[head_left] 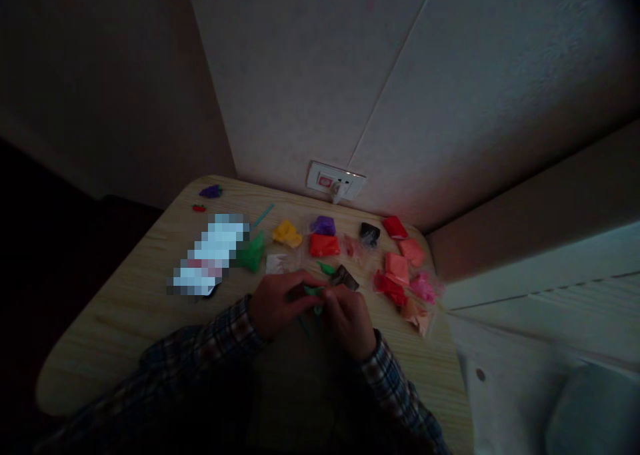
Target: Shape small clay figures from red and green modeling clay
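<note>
Close together over the front of the table, both hands pinch a small piece of green modelling clay (pixel 313 290). My left hand (pixel 280 302) is closed, thumb and forefinger on the clay's left side. My right hand (pixel 350 318) is closed too, its fingertips meeting the clay from the right and partly hiding it. Just beyond the fingers lie another green clay piece (pixel 327 268) and a dark brown clay packet (pixel 346 277). A white packet (pixel 275 263) is behind my left hand. A thin stick (pixel 304 326) shows dimly below the hands.
Clay packets in several colours, including yellow (pixel 287 233), orange-red (pixel 324 245), black (pixel 370 234) and pink (pixel 425 286), lie across the wooden table (pixel 145 295). At left are a blurred-out phone (pixel 213 252), a purple clay figure (pixel 211 191) and a red one (pixel 199 208). A wall socket (pixel 335 180) holds a plug.
</note>
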The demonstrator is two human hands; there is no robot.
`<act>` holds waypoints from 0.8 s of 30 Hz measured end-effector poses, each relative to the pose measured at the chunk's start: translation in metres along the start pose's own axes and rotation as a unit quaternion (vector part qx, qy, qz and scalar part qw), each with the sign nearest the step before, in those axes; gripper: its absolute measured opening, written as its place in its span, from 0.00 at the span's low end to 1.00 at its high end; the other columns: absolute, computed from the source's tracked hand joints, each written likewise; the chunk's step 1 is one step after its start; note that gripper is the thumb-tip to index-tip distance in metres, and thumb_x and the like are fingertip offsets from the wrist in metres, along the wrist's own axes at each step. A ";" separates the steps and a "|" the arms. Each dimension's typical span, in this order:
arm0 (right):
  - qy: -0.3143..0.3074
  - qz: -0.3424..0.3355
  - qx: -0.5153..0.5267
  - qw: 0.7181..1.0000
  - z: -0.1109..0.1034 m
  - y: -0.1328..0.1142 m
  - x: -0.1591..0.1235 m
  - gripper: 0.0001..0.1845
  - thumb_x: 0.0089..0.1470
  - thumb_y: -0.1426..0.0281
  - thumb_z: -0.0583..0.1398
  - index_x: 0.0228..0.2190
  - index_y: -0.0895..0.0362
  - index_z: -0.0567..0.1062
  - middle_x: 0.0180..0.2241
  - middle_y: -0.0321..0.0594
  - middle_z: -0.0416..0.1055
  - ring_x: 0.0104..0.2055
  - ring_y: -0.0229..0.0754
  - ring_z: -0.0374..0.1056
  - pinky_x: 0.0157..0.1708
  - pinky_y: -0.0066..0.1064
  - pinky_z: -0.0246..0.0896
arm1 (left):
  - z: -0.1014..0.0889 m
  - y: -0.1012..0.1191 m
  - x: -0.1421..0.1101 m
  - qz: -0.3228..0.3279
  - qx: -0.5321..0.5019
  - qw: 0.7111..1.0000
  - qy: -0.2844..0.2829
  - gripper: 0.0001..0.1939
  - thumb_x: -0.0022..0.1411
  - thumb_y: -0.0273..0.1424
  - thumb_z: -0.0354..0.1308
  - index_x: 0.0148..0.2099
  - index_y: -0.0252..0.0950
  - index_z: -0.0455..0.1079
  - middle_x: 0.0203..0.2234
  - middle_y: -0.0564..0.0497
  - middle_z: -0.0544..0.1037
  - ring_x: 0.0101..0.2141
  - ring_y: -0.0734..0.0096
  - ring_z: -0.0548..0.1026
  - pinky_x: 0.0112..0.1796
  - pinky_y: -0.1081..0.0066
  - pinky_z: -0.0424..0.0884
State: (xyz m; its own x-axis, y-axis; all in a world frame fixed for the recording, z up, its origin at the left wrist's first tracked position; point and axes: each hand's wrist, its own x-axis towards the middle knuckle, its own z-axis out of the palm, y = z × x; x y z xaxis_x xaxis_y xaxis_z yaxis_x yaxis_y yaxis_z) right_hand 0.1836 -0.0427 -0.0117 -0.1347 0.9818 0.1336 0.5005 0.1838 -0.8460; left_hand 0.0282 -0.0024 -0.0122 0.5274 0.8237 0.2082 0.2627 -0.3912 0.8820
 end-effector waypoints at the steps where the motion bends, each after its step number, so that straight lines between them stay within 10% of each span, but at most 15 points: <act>1: -0.015 0.013 0.030 0.999 -0.001 -0.001 0.000 0.35 0.59 0.49 0.38 0.16 0.56 0.69 0.14 0.36 0.62 0.18 0.36 0.58 0.21 0.30 0.51 | -0.001 0.001 0.001 -0.001 -0.002 1.000 0.009 0.08 0.58 0.33 0.57 0.38 0.35 0.74 0.27 0.51 0.80 0.27 0.73 0.76 0.30 0.76 0.71; 8: -0.159 0.053 0.199 0.966 -0.009 -0.004 0.000 0.32 0.59 0.51 0.44 0.22 0.57 0.75 0.17 0.36 0.62 0.20 0.36 0.56 0.22 0.29 0.50 | -0.005 -0.002 0.001 -0.005 0.013 0.999 0.034 0.13 0.62 0.25 0.48 0.42 0.36 0.73 0.33 0.52 0.80 0.34 0.72 0.78 0.36 0.76 0.72; 24: -0.007 0.133 0.179 0.975 -0.003 0.013 0.002 0.23 0.51 0.50 0.55 0.22 0.58 0.67 0.17 0.29 0.56 0.19 0.31 0.51 0.18 0.24 0.46 | 0.008 -0.007 -0.009 0.094 0.067 0.989 -0.089 0.28 0.62 0.24 0.44 0.65 0.36 0.46 0.56 0.42 0.68 0.46 0.63 0.74 0.48 0.63 0.70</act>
State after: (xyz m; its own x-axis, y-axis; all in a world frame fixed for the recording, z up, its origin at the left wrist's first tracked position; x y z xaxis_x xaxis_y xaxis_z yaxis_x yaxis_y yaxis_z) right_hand 0.1927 -0.0385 -0.0211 -0.0526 0.9914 -0.1202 0.1896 -0.1083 -0.9759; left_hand 0.0284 -0.0099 -0.0237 0.7078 0.6508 0.2748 0.2449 -0.5909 0.7686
